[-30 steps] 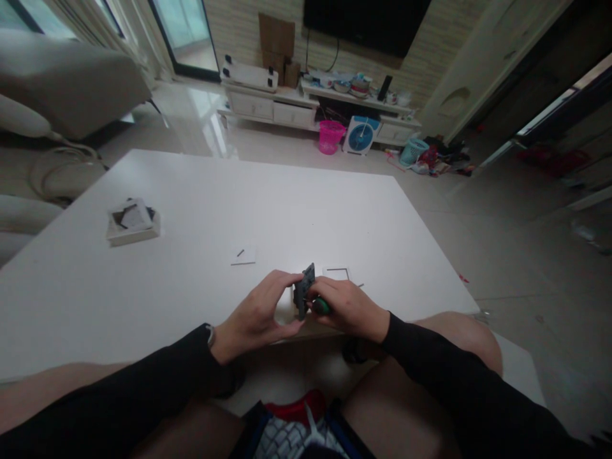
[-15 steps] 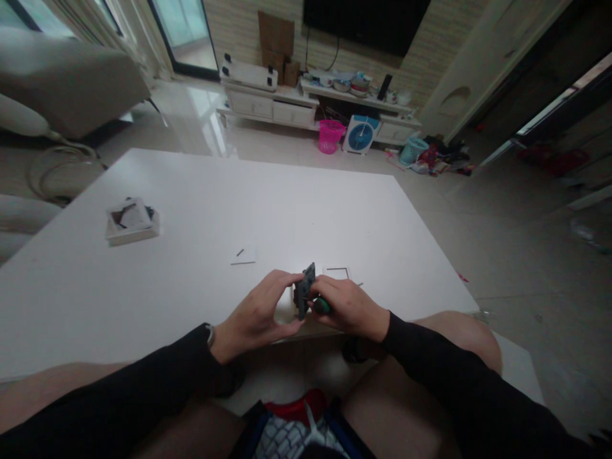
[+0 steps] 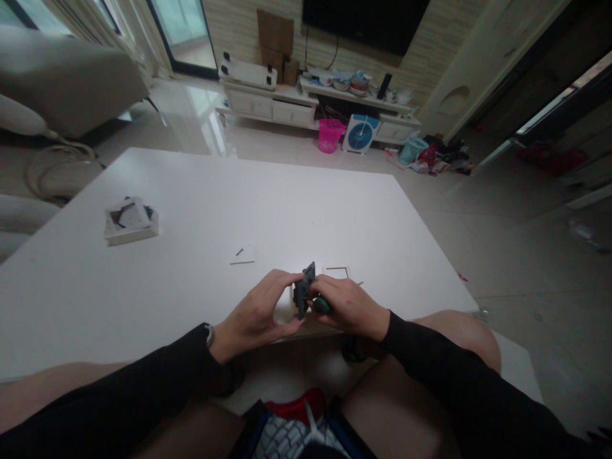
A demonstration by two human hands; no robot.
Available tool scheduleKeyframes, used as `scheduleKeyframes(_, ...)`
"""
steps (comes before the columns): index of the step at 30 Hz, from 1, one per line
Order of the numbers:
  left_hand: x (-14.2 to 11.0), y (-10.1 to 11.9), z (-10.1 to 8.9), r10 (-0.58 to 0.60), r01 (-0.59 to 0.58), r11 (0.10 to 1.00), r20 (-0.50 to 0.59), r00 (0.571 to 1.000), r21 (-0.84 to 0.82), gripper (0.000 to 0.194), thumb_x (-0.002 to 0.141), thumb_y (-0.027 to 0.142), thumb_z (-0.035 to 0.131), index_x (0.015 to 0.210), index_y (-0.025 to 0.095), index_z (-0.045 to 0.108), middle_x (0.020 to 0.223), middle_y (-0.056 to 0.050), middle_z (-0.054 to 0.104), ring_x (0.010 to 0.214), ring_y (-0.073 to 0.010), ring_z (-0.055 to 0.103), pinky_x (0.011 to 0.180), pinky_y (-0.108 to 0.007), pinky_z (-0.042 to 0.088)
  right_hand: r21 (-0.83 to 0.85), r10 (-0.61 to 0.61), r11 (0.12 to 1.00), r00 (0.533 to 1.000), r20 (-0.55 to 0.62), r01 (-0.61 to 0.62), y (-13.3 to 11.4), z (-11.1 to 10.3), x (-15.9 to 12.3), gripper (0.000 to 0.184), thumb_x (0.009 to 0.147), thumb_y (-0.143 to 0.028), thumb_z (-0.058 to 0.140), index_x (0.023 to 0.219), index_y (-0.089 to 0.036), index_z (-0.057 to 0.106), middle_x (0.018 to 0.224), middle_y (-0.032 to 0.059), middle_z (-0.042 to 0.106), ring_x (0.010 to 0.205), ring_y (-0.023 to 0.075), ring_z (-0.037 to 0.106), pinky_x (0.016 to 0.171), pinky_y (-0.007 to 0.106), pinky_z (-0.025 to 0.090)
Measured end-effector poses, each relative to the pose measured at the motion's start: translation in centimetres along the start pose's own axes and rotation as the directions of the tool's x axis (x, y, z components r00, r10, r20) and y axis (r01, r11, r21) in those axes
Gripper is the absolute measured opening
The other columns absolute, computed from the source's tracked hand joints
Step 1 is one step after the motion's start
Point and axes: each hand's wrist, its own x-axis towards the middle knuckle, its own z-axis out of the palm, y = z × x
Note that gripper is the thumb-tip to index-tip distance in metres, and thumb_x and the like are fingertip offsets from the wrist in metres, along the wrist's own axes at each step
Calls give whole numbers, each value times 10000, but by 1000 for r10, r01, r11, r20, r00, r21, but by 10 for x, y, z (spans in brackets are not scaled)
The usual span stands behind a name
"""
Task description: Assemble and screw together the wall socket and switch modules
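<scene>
My left hand (image 3: pixel 261 307) grips a dark grey, flat plastic-looking part (image 3: pixel 305 290) by its ends, thumb below and fingers above. The part is tilted on edge over the table's near edge. In my right hand (image 3: pixel 351 306) is a screwdriver (image 3: pixel 322 305) with a green and black handle, its butt end toward me. My right fingers wrap round it close against the part's right face. The screwdriver's tip is hidden by the fingers and the part, so I cannot tell where it touches.
The white table (image 3: pixel 268 197) bears an open white box (image 3: pixel 131 221) with loose pieces at the left. A white card (image 3: pixel 243 255) with small dark pieces lies left of my hands; a square dark outline (image 3: pixel 337 273) shows behind my right hand. My legs are below the near edge.
Both hands, the grey part and the screwdriver keep almost the same place. The whole view has shifted very slightly.
</scene>
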Motion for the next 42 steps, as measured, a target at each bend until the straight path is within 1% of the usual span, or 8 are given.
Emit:
scheduleKeyframes(20,-4,-5,-1,-27,27,1000,30,999,-2,693,827,185,776,1437,144,450,1224,-157,651,1102,-271,652,911,-432,595,26,-25,999,998,-54,26,0,-3,0,130,909,-144,538,1018,-208,505,896,50,639,732,175,564,599,279,400)
scheduleKeyframes(27,-5,-5,-1,-29,29,1000,21,999,9,701,824,181,769,1444,154,443,1225,-158,652,1098,-278,659,904,-450,603,74,-14,997,999,-47,17,1,-7,0,175,884,-136,548,1037,-213,514,921,57,650,757,183,585,622,281,425)
scheduleKeyframes(31,-5,-8,-3,-54,53,998,20,998,25,702,828,200,780,1447,166,449,1238,-154,651,1118,-278,658,931,-459,606,75,-2,997,995,-96,9,4,-14,-1,157,884,-144,558,1021,-218,534,863,39,638,731,180,575,646,287,441)
scheduleKeyframes(33,-3,-10,-5,-95,95,995,-7,995,15,711,813,216,804,1437,182,466,1235,-139,658,1108,-268,666,939,-454,612,79,13,997,991,-134,-2,7,-21,-2,158,871,-133,568,1000,-221,544,848,32,637,726,175,578,657,285,449)
scheduleKeyframes(35,-1,-15,-7,-188,186,982,-57,981,-40,720,784,248,842,1411,192,493,1236,-123,662,1081,-252,683,941,-445,621,61,29,998,984,-174,-19,11,-28,-4,164,853,-118,580,977,-223,556,850,32,645,733,172,593,659,280,451)
scheduleKeyframes(38,2,-24,-7,-370,343,917,-109,923,-204,736,740,291,883,1371,184,520,1264,-119,658,1038,-227,711,948,-442,633,8,65,998,970,-233,-65,17,-38,-6,153,838,-106,588,927,-227,565,831,25,648,732,172,605,658,284,449)
scheduleKeyframes(40,2,-29,-6,-441,402,870,-82,894,-286,747,726,291,889,1366,174,521,1275,-126,663,1032,-222,722,954,-448,636,-9,92,995,961,-261,-98,19,-44,-7,148,838,-98,582,905,-229,568,821,21,651,734,173,612,668,290,455)
scheduleKeyframes(42,1,-32,-5,-446,421,855,-15,895,-301,748,729,274,884,1375,172,522,1279,-131,672,1043,-225,725,956,-453,637,-24,117,991,952,-284,-129,20,-49,-7,143,844,-98,577,899,-230,574,816,19,657,733,173,617,673,294,459)
